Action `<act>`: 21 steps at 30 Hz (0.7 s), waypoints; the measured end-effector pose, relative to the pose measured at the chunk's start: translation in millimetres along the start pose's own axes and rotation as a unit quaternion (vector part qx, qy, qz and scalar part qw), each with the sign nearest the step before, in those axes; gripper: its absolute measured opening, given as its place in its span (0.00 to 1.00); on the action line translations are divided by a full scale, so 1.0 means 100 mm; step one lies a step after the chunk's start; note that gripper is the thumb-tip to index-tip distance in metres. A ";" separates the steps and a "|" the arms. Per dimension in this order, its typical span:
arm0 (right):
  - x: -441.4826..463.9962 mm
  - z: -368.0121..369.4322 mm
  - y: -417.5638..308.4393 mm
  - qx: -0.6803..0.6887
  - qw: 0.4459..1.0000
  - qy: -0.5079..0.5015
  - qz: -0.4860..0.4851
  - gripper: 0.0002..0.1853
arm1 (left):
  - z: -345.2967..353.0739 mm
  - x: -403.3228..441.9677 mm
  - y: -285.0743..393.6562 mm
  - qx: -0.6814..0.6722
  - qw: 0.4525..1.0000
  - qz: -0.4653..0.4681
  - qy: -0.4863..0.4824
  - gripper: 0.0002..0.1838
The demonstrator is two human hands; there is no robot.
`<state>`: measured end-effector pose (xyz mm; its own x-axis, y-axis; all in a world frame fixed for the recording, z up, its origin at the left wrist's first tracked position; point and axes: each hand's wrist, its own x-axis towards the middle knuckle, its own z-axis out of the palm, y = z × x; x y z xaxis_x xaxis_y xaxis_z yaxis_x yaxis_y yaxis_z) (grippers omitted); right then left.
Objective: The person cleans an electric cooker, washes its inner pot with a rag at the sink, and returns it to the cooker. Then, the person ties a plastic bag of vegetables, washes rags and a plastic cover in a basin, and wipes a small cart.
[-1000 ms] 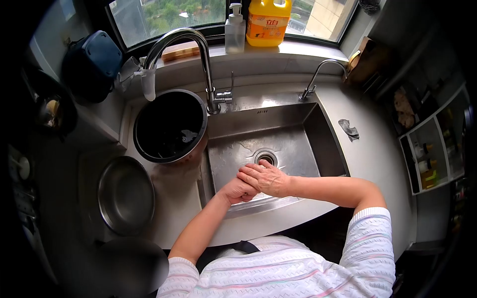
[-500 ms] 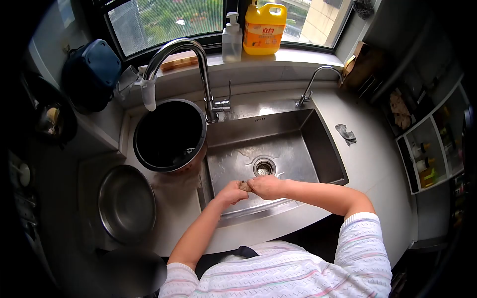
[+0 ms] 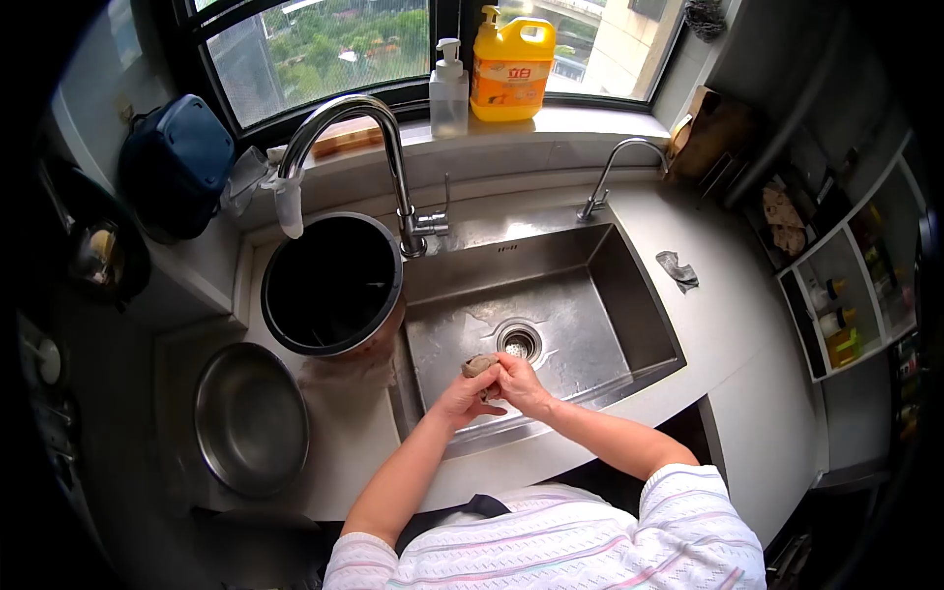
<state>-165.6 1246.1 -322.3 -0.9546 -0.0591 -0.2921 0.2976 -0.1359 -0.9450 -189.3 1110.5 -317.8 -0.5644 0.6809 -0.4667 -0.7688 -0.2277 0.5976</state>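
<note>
My left hand (image 3: pixel 462 400) and my right hand (image 3: pixel 521 385) meet over the near part of the steel sink (image 3: pixel 615 339). Both are closed around a small, bunched greyish-brown cloth (image 3: pixel 480 365), which bulges out above the fingers. The fingers cover much of it. Just beyond my hands lies the round drain (image 3: pixel 518 341) in the sink floor. The tall curved faucet (image 3: pixel 398 162) rises at the sink's back left, with no water seen flowing from it.
Left of the sink stands a large black-lined pot (image 3: pixel 334 285), and nearer me a steel basin (image 3: pixel 251 418). A grey rag (image 3: pixel 678 270) lies on the right counter. A clear pump bottle (image 3: pixel 449 93) and a yellow detergent jug (image 3: pixel 511 74) stand on the sill. A smaller faucet (image 3: pixel 600 177) is behind.
My hands have come closer together and now overlap around the cloth, with more of it bulging out on top. My right forearm is angled more steeply. The camera view has shifted slightly.
</note>
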 end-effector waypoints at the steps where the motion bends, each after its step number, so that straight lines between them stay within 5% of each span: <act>1: -0.01 0.03 0.09 -0.026 0.998 0.017 -0.054 0.11 | 0.01 0.03 -0.02 -0.008 1.000 -0.002 0.004 0.14; 4: 0.04 0.05 0.28 -0.025 0.993 0.022 -0.109 0.12 | -0.11 0.20 -0.19 -0.030 0.999 0.035 0.024 0.16; 5: -0.04 -0.01 0.13 -0.080 0.997 -0.018 0.004 0.12 | -0.11 0.19 -0.18 -0.026 0.999 0.030 0.008 0.15; 8: -0.07 -0.06 -0.07 -0.248 0.966 -0.062 0.021 0.11 | -0.02 0.13 -0.09 -0.029 0.999 0.029 0.011 0.13; 12: -0.07 -0.21 -0.10 -0.587 0.791 -0.136 -0.102 0.16 | 0.01 0.17 -0.12 -0.014 0.994 0.035 0.107 0.11; 17: -0.17 -0.24 -0.89 -0.725 0.650 -0.225 -0.030 0.19 | 0.11 0.08 0.01 0.045 0.992 0.049 0.104 0.09; 18: -0.18 -0.26 -0.98 -0.766 0.600 -0.213 -0.088 0.21 | 0.03 0.09 0.01 0.034 0.994 0.045 0.091 0.08; 19: -0.20 -0.28 -1.02 -0.746 0.607 -0.187 -0.200 0.22 | -0.05 0.10 0.01 0.022 0.996 0.043 0.078 0.08; 21: -0.24 -0.29 -1.06 -0.714 0.574 -0.175 -0.359 0.26 | -0.18 0.13 0.00 0.022 0.997 0.022 -0.064 0.07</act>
<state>-174.3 1290.8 -219.3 -0.6865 -0.7247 0.0598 -0.7269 0.6859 -0.0325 -201.6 1107.2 -335.6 -0.5517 0.7552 -0.3539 -0.7290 -0.2304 0.6446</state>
